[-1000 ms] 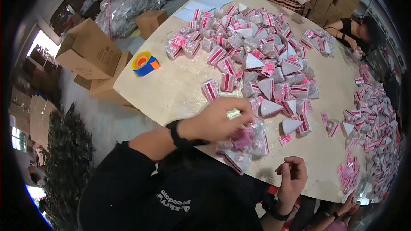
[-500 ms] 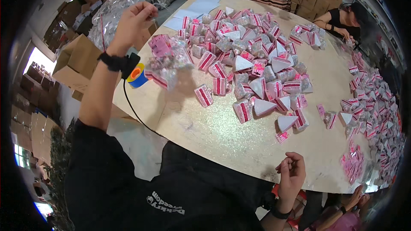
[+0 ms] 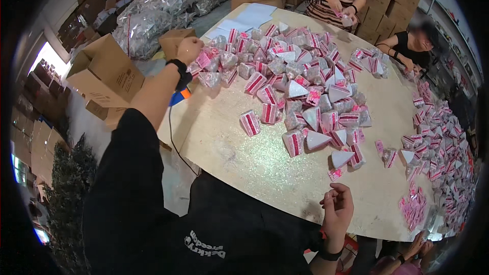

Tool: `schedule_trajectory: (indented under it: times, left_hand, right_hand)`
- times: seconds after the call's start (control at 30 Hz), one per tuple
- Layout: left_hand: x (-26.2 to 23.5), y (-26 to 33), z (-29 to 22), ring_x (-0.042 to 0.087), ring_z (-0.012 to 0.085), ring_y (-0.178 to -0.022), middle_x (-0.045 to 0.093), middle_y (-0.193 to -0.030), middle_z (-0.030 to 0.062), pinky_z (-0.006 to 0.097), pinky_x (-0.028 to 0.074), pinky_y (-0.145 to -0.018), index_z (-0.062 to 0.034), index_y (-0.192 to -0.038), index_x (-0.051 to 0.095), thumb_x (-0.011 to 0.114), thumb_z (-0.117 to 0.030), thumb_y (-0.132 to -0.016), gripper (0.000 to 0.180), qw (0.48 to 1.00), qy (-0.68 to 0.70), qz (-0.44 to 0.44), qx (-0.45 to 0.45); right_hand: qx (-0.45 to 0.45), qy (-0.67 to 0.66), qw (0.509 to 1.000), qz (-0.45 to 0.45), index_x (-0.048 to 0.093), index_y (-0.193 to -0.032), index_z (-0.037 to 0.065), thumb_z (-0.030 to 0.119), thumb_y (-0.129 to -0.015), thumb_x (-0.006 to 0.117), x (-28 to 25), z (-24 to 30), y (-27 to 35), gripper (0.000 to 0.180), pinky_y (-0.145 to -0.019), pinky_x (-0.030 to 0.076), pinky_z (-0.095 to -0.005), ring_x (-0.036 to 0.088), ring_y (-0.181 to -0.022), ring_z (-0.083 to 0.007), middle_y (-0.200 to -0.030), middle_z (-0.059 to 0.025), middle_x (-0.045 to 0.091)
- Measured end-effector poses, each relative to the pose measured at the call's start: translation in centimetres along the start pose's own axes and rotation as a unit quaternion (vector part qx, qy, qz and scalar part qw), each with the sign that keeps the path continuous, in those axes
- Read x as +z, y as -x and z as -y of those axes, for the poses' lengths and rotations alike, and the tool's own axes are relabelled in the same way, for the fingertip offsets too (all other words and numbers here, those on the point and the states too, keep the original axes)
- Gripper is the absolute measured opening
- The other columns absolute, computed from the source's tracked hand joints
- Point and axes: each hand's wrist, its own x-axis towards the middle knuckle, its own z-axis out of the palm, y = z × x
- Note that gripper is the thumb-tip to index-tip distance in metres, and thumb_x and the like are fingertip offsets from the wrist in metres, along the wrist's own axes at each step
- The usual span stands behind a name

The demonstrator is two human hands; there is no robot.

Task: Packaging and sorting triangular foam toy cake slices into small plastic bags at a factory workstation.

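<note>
My left hand [image 3: 190, 50] is closed at the left end of a pile of cake-slice ornaments [image 3: 267, 94], knuckles up, fingertips hidden. Just beside and below it lies a clump of these ornaments [image 3: 210, 79] with a pink tag [image 3: 205, 60]; whether the fingers still grip its strings I cannot tell. The slices have pink-and-red striped sides, white tops and glittery, clear-looking parts. Over the table's near edge my right hand [image 3: 337, 209] hovers with loosely curled fingers, thumb and forefinger apart, nothing visible in it. A few slices [image 3: 342, 159] lie a little beyond it.
Partly behind my left wrist stands a blue-and-orange roll [image 3: 179, 95]. A black cable [image 3: 172, 132] runs from that wrist. White papers [image 3: 249, 18] lie at the far edge, pink tags [image 3: 413, 206] at the right. An open carton [image 3: 109, 74] stands left; co-workers sit around the table.
My left hand has come down and rightward, and the hanging clump of ornaments now rests at the pile's left end. My right hand has barely moved.
</note>
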Motion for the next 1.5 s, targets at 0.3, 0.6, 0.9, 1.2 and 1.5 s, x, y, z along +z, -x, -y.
schedule_trajectory:
  times: [0.3,0.6,0.9,1.2,1.5]
  left_hand:
    - [1.7,3.8,0.1,0.073,0.0317,-0.08,0.074,-0.083,0.0194,0.04,0.055,-0.076,0.0003,-0.095,0.076,0.067,-0.029,-0.092,0.031,0.997,0.044,0.005,-0.058]
    - [-1.1,15.8,-5.9,0.068,0.0177,-0.097,0.071,-0.105,0.0109,0.033,0.054,-0.084,-0.0026,-0.126,0.065,0.067,-0.026,-0.1,0.035,0.98,0.129,0.149,0.032]
    - [-6.3,35.1,-15.6,0.066,0.0239,-0.086,0.069,-0.096,0.008,0.037,0.053,-0.081,-0.0051,-0.096,0.067,0.062,-0.021,-0.101,0.017,0.894,0.306,0.31,-0.104]
    - [-2.5,34.5,-20.2,0.036,0.0094,-0.055,0.037,-0.068,-0.0001,0.022,0.035,-0.047,-0.0112,-0.077,0.042,0.052,-0.038,-0.105,0.04,0.212,0.886,0.206,-0.357]
    - [-0.1,34.0,-21.0,0.033,0.0111,-0.06,0.032,-0.069,-0.0019,0.026,0.029,-0.054,-0.0134,-0.075,0.041,0.049,-0.036,-0.104,0.038,0.18,0.882,0.211,-0.382]
  right_hand:
    - [0.019,0.041,0.999,0.029,0.06,-0.119,0.0,0.004,-0.096,0.068,1.0,-0.2,-0.9,0.025,-0.072,0.047,-0.0232,0.055,-0.078,-0.0078,-0.087,-0.0007,0.059]
    - [0.001,0.124,0.99,0.072,0.064,-0.115,-0.001,0.005,-0.095,0.068,2.3,-1.0,-2.1,0.021,-0.072,0.048,-0.0252,0.058,-0.076,-0.0101,-0.085,-0.0025,0.061]
    - [-0.04,0.453,0.887,-0.074,0.065,-0.116,0.0,0.019,-0.09,0.073,-6.3,-3.3,-7.5,0.033,-0.075,0.053,-0.0457,0.068,-0.084,-0.0375,-0.093,-0.0175,0.07]
    - [0.084,0.5,0.861,-0.038,0.061,-0.123,0.002,0.033,-0.075,0.084,-5.4,-10.4,-10.9,0.061,-0.088,0.054,-0.0494,0.067,-0.102,-0.0438,-0.114,-0.0264,0.067]
    - [0.102,0.43,0.897,-0.024,0.065,-0.092,0.0,0.031,-0.076,0.085,-5.9,-12.3,-10.5,0.04,-0.071,0.052,-0.0469,0.066,-0.078,-0.0396,-0.081,-0.0206,0.067]
